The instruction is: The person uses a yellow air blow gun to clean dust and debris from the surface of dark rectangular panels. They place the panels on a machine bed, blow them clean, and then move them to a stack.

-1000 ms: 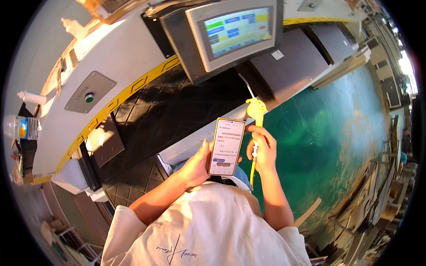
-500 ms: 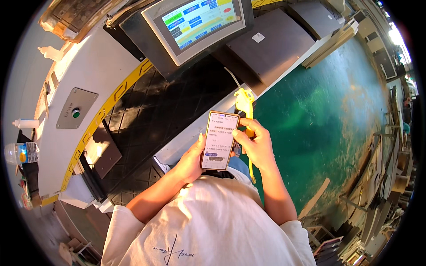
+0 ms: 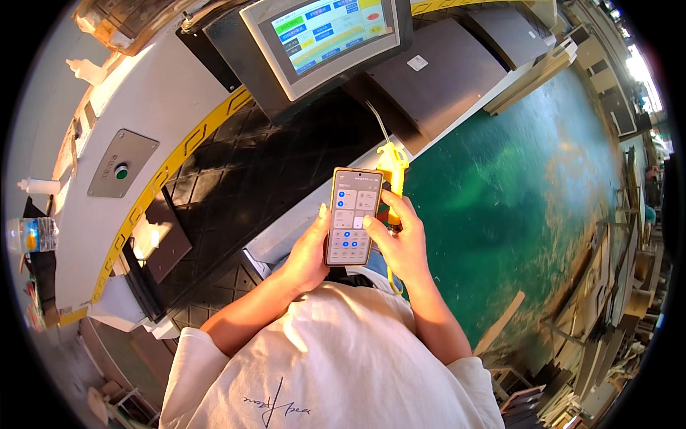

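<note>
An upright smartphone [image 3: 355, 217] with a gold-coloured edge is in front of my body, its lit screen showing a grey panel of round and square icons. My left hand [image 3: 309, 250] is closed along its left edge and lower side, thumb up beside the frame. On the other edge, my right hand [image 3: 404, 239] grips too, with its thumb on the screen and its fingers partly hidden behind the phone. Just beyond the phone is a yellow air blow gun [image 3: 393, 159] with a thin metal nozzle, partly hidden by the phone and my right hand.
A machine with a touchscreen panel [image 3: 325, 39] and a green push button [image 3: 121, 171] curves round on the left. Dark brown boards [image 3: 437, 71] lie on its bed at the far side. A plastic bottle [image 3: 32, 234] stands far left. Green floor [image 3: 493, 207] spreads right, toward stacked panels.
The phone's screen has gone from a page of text to a panel of icons. My right thumb has moved slightly down and left, and the phone has shifted a little.
</note>
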### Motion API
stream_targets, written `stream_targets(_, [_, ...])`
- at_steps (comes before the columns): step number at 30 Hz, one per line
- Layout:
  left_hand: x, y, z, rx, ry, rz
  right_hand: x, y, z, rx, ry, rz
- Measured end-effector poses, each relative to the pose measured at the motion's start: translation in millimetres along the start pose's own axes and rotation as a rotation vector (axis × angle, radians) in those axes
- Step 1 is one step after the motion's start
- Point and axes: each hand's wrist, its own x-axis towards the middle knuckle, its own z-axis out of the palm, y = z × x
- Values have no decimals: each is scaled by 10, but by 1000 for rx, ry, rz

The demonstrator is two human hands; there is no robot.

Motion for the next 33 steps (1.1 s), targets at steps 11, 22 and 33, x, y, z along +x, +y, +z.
stream_targets(11, [-77, -36, -5, 3, 43, 29, -26, -98, 82, -125, -3, -51])
stream_targets(22, [-29, -12, 10, -49, 57, 7, 12, -8, -2, 19, -34, -92])
stream_targets(33, [405, 67, -484, 161, 198, 80, -484, 859, -834, -199, 5, 407])
